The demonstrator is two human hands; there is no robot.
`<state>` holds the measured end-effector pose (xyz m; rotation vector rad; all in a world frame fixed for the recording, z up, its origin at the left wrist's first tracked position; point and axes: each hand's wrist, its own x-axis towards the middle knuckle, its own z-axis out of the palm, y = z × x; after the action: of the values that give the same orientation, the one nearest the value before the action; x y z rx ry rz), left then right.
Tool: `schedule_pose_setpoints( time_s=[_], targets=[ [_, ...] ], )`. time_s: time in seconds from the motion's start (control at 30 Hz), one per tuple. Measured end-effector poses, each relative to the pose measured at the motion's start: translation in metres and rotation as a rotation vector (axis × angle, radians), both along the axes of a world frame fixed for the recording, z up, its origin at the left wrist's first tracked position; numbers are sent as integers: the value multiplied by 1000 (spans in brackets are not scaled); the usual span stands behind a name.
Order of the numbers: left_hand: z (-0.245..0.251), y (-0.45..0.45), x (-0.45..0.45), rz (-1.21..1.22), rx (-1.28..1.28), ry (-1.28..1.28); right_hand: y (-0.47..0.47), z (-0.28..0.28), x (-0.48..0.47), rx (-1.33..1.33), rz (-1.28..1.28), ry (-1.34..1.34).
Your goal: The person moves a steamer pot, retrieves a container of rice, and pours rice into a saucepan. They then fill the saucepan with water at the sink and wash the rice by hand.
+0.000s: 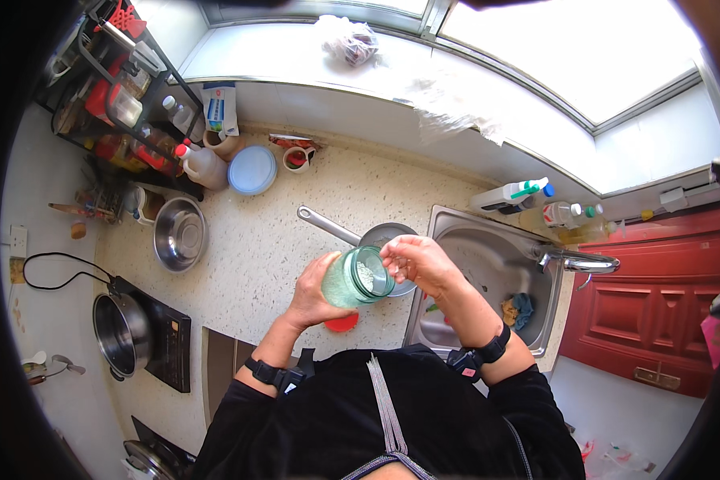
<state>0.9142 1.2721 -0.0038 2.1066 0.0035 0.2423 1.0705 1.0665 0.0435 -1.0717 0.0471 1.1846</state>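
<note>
My left hand [313, 294] is wrapped around a green-tinted glass jar [339, 282], tilted with its open mouth to the right. White grains [365, 277] show inside it. Close by the jar's mouth is my right hand [409, 261], its fingers bent; whether anything lies between them cannot be told. Behind and below both hands stands a grey pan [390, 230], partly hidden, its metal handle [329, 224] pointing to the upper left. A red lid [341, 323] lies on the speckled countertop [264, 264] just below the jar.
To the right is a steel sink [486, 252] with cloths [517, 311] in it and a faucet [582, 261]. A steel bowl [180, 234], a light-blue lidded container [252, 170] and a pot [120, 336] on an induction cooker [171, 342] stand left. Bottles [507, 195] line the back.
</note>
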Motion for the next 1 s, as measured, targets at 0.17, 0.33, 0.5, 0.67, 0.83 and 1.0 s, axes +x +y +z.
schedule_pose_setpoints(
  time_s=[0.17, 0.33, 0.5, 0.67, 0.83, 1.0],
  targets=[
    [11, -10, 11, -33, 75, -94, 25, 12, -21, -255, 539, -869],
    [20, -14, 14, -84, 93, -98, 24, -3, -18, 113, 670, -992],
    [22, -20, 14, -121, 25, -79, 31, -37, -27, 50, 807, -796],
    [19, -21, 16, -162, 56, -93, 44, -54, -29, -63, 986, -871],
    [11, -19, 16, -131, 28, -83, 38, -54, -29, 8, 785, -878],
    [6, -13, 16, -92, 47, -68, 41, -60, -27, -140, 1040, -1133]
  ],
)
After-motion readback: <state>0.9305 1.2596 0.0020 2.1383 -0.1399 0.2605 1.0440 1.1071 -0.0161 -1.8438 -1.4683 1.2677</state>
